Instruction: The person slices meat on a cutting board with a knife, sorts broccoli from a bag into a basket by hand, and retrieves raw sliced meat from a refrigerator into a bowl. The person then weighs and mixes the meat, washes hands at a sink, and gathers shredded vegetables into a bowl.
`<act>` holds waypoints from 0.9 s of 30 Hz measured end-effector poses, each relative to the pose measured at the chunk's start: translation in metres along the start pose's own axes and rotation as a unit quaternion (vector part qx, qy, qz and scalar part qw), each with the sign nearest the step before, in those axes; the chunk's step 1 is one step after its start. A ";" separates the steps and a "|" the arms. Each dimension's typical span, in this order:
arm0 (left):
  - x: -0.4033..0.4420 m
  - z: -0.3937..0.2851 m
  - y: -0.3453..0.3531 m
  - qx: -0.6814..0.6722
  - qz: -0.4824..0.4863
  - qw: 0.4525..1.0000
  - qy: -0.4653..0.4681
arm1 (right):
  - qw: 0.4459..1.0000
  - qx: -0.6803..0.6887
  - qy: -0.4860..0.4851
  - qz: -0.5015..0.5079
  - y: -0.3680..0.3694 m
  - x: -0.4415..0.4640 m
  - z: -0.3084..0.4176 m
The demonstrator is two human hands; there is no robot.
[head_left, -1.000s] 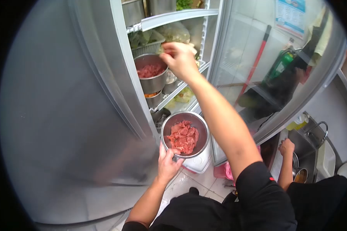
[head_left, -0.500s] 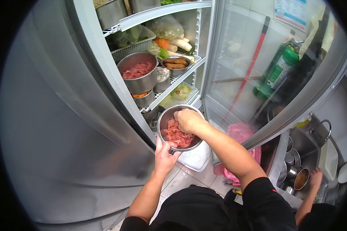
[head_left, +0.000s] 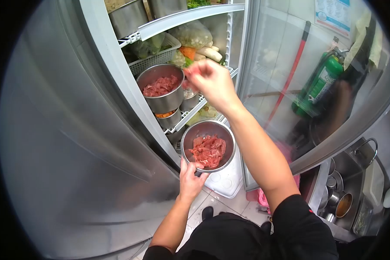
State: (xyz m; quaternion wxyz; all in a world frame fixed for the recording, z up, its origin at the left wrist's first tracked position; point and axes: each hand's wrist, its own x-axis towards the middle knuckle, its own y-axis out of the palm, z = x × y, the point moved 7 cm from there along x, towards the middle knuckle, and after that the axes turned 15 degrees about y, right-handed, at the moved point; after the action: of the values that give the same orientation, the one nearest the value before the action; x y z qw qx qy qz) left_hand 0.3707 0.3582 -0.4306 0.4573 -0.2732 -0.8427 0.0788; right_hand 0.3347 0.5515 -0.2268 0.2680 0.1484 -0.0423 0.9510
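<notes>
Tiled floor (head_left: 235,205), lower centre. Steel bowl (head_left: 198,130) of raw meat (head_left: 209,151), frame centre; left hand (head_left: 190,182) grips its near rim. Right hand (head_left: 213,86), upper centre, pinches blurred meat piece (head_left: 186,83) beside steel pot (head_left: 164,104) on refrigerator shelf (head_left: 188,115).

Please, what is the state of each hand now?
Left hand: closed on the edge of the bowl.
Right hand: closed, apparently pinching meat; blurred.

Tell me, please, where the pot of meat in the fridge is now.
In the head view, the pot stands left of centre, above a container of orange food, in front of the pale basket and left of the right hand.
</notes>
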 end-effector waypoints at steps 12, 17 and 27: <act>-0.013 0.000 -0.010 -0.041 0.028 0.997 0.057 | 0.799 -0.542 0.255 0.051 -0.024 -0.096 -0.064; -0.045 0.008 -0.003 -0.149 0.136 0.979 0.000 | 0.872 -0.372 0.317 0.028 -0.082 -0.204 -0.188; -0.071 -0.118 0.077 -0.102 0.668 0.730 -0.105 | 0.764 0.052 0.626 -0.147 -0.130 -0.497 -0.226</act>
State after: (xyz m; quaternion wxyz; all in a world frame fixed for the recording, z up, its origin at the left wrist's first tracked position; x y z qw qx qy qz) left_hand 0.5275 0.3708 -0.4448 0.1646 -0.8006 -0.4885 0.3054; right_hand 0.7478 0.4518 -0.5938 0.3631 -0.4621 0.2065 0.7822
